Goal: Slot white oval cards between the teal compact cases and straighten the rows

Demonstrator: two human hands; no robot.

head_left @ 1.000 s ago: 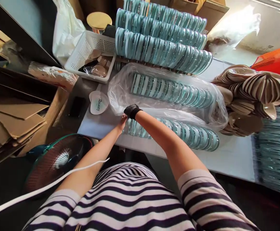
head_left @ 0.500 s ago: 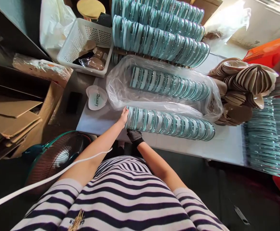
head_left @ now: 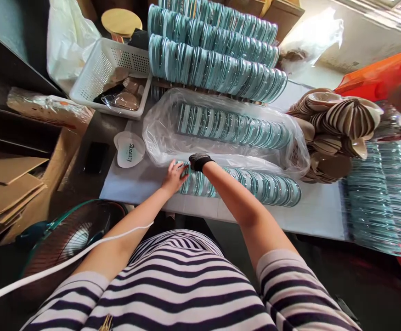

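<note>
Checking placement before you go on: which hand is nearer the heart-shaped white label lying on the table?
Left. The left hand rests at the disc row's end, just right of the heart-shaped label; the gloved right hand is farther right, on the row.

The gloved right hand (head_left: 199, 162) has returned onto the row of compacts (head_left: 248, 184).

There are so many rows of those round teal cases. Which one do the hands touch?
The nearest row of round teal cases, lying bare on the white table just outside the clear plastic bag; both hands meet at its left end.
</note>
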